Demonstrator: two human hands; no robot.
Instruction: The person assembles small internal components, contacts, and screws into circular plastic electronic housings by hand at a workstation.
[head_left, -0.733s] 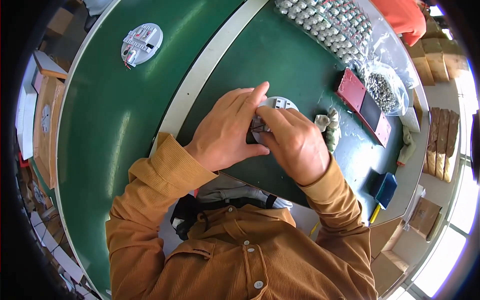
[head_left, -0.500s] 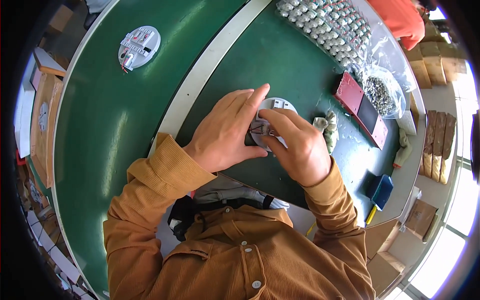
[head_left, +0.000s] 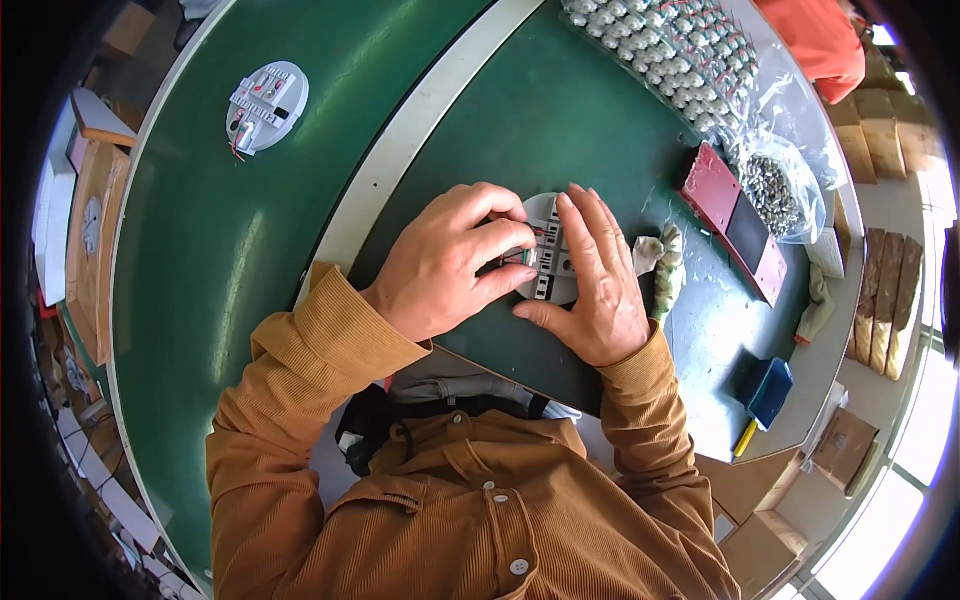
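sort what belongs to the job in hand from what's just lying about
Likely the job: white disc at left hand and right hand; similar disc; silver wired parts

Probably lying about: crumpled cloth; red-and-black box; blue yellow-handled tool

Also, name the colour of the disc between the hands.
The disc is pale grey; head view.

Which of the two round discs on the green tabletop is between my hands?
The nearer disc, with your left hand and right hand at its sides. The other disc lies across the white strip, away from both hands.
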